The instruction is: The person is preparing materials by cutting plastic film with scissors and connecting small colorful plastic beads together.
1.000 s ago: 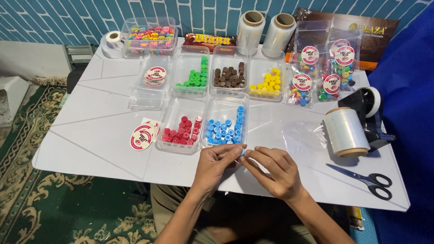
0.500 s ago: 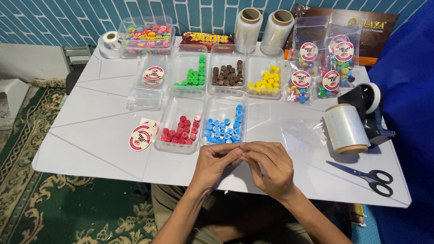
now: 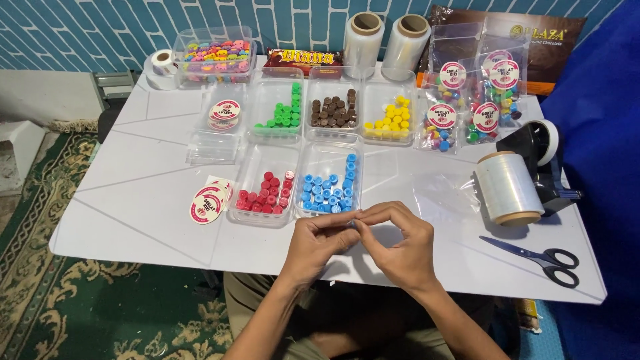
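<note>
My left hand (image 3: pixel 319 240) and my right hand (image 3: pixel 399 241) meet fingertip to fingertip over the near edge of the white table (image 3: pixel 133 200). Between the fingertips is a small blue piece (image 3: pixel 352 223), mostly hidden; both hands pinch it. Just beyond the hands stands a clear tray of blue pieces (image 3: pixel 328 188), and left of it a clear tray of red pieces (image 3: pixel 268 197). A flat clear bag (image 3: pixel 445 195) lies to the right of the hands.
Behind are trays of green (image 3: pixel 283 112), brown (image 3: pixel 333 111) and yellow pieces (image 3: pixel 390 119), round stickers (image 3: pixel 208 201), filled bags (image 3: pixel 477 100), film rolls (image 3: pixel 510 189), a tape dispenser (image 3: pixel 543 157) and scissors (image 3: pixel 537 257). Patterned carpet lies left.
Both hands stay together at the table's near edge, with the fingers shifting slightly around the small piece. The view has tipped slightly.
</note>
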